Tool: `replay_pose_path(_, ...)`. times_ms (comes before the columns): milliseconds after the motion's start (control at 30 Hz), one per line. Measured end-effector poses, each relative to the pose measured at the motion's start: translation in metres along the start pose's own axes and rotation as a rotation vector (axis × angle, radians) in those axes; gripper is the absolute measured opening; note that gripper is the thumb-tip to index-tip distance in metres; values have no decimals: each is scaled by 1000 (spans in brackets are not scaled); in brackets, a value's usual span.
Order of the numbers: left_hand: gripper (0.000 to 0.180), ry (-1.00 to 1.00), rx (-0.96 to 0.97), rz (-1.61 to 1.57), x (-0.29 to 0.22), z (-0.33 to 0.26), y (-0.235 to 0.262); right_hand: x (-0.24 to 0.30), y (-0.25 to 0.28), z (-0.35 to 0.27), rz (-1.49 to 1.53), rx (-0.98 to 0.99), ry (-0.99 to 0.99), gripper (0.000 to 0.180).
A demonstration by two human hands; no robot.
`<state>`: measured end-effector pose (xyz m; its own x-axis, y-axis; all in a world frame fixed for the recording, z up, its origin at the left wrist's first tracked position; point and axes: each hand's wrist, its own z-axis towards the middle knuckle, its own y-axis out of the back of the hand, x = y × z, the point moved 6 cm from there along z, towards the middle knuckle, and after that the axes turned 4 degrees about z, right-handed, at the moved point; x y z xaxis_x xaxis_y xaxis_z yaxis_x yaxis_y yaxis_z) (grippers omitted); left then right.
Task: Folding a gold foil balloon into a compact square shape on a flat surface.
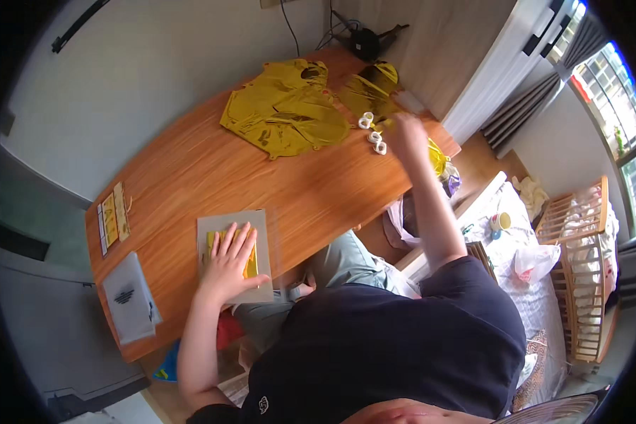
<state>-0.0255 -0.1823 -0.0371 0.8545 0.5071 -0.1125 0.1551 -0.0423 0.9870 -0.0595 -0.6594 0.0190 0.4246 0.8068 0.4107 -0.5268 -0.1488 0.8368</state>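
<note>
My left hand (231, 258) lies flat with fingers spread on a folded piece of gold foil (251, 266). Under the foil is a grey rectangular sheet or bag (263, 230), which looks partly see-through at its right side. My right hand (407, 134) is over the far right end of the table, its fingers curled together. What it holds, if anything, is hidden. Beside it lie several small white rings (374, 138), like little rolls. A large flat gold foil shape (290, 113), like a deflated foil balloon, spreads over the back of the table, with another gold foil piece (367, 92) to its right.
The wooden table (169, 184) bears a yellow-and-white card pack (113, 218) and a stack of clear plastic bags (131, 297) at left. A black router (364, 44) stands at the back corner. At right are a bed with a cup (500, 221) and a wooden crib (586, 268).
</note>
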Motion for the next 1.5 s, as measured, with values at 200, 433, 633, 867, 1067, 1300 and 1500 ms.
replay_pose_path(200,106,-57,219,82,-21,11,44,-91,-18,48,-349,78,-44,23)
replay_pose_path(433,80,213,-416,-452,34,-27,47,-159,-30,78,-364,91,-8,32)
replay_pose_path(633,48,439,-791,-567,43,-49,-1,-145,-40,85,-469,151,-4,30)
replay_pose_path(867,41,514,-1022,-767,67,-77,-1,-147,-45,91,-541,162,-13,30)
replay_pose_path(1067,35,513,-1025,-676,50,-73,7,-149,-53,100,-708,171,67,29)
replay_pose_path(1300,38,539,-990,-613,51,-65,0,-127,-34,90,-649,76,131,30)
replay_pose_path(1500,66,449,-688,-225,26,-37,4,-30,-4,15,-45,57,174,21)
